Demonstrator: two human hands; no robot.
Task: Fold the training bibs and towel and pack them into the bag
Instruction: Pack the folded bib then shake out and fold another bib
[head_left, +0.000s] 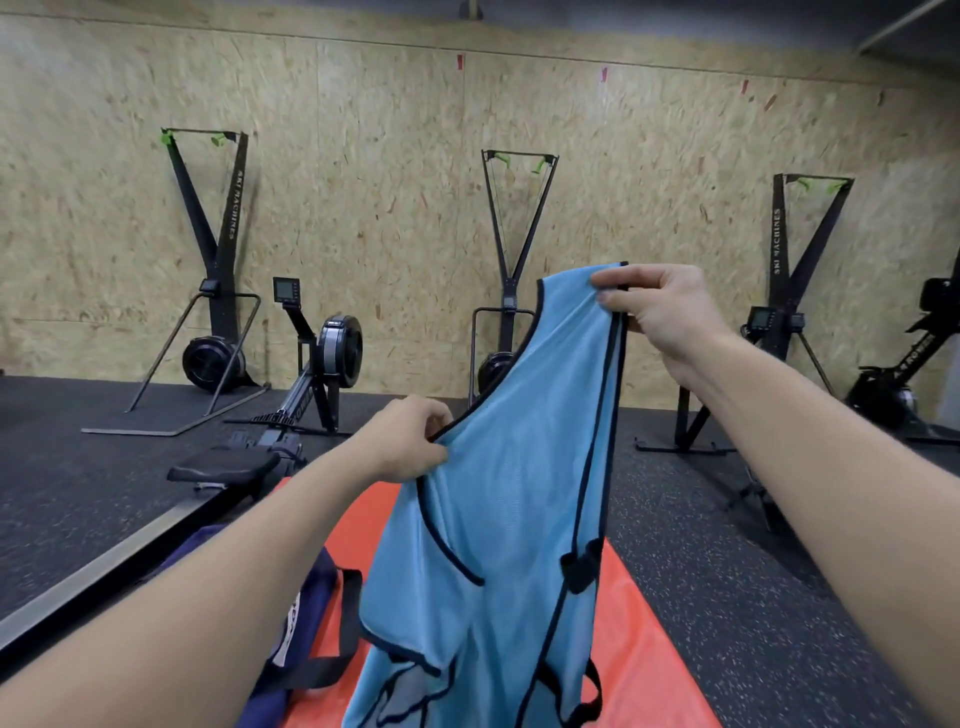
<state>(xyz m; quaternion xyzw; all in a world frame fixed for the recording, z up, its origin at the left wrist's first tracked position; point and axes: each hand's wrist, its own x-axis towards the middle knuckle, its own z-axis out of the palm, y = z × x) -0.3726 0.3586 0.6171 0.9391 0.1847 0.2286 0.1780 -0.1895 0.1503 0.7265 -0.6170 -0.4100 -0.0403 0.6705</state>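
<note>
I hold a light blue mesh training bib in the air in front of me, above an orange mat that lies on the dark speckled rubber floor. My right hand is raised and pinches one shoulder strap of the bib at its top, thumb and fingers curled onto the dark-trimmed edge. My left hand sits lower and to the left; its fingers are curled and pinch the trimmed edge of the bib near the neck opening. The bib hangs down from both grips, tilted, with its lower part bunched and partly doubled over at the bottom of the view.

A navy bag with black straps lies on the floor at lower left, its right edge on the mat, just beside the hanging bib.

Beyond, a rowing machine stands at left, and three ski machines stand against the chipboard wall.
</note>
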